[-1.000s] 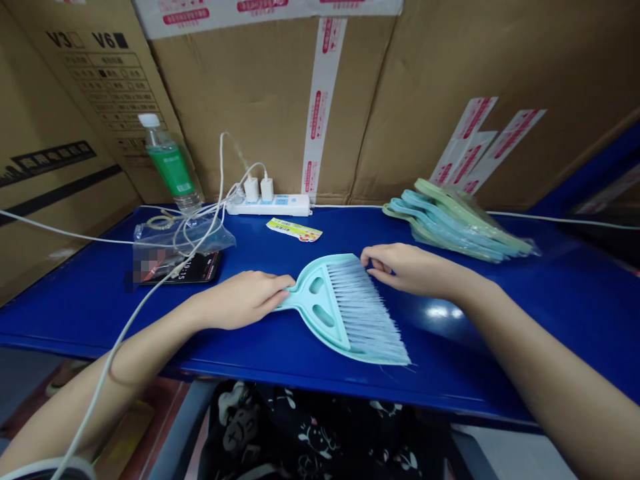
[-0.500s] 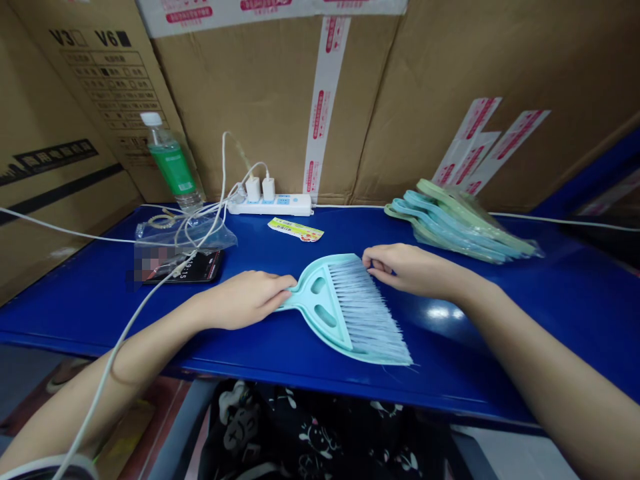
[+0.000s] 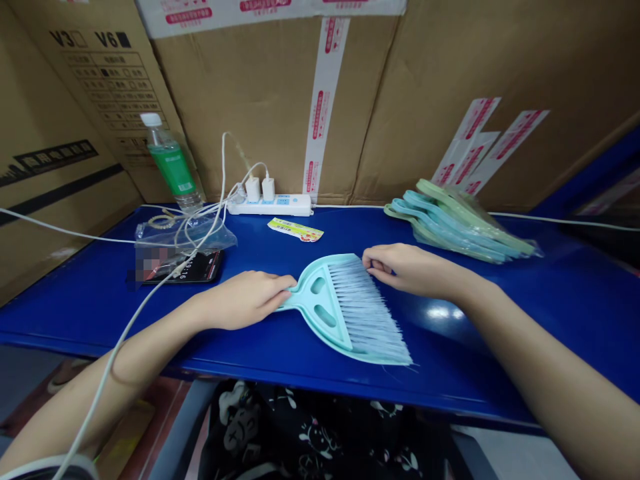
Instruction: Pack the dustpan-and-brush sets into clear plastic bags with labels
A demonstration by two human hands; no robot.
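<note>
A light-blue hand brush [image 3: 367, 310] lies on top of a matching dustpan [image 3: 325, 339] on the blue table, bristles pointing right. My left hand [image 3: 250, 299] is closed round their stacked handles, with the thumb along the top. At the far corner of the bristles and dustpan rim, my right hand [image 3: 393, 261] has its fingers curled together in a pinch. What sits between those fingertips is hidden, and I cannot tell if they hold the rim or a few bristles.
Behind on the right lie several green and blue dustpans [image 3: 460, 223] in clear plastic. A power strip [image 3: 273, 205] with chargers, a colourful label [image 3: 295, 229], a bottle [image 3: 173, 163] and a phone [image 3: 203, 267] under cables are toward the back and left. Cardboard [image 3: 260, 87] walls the rear.
Both hands, the brush and the dustpan stay in the same place. Only the digits on the phone screen differ, from 19:15 to 19:16.
</note>
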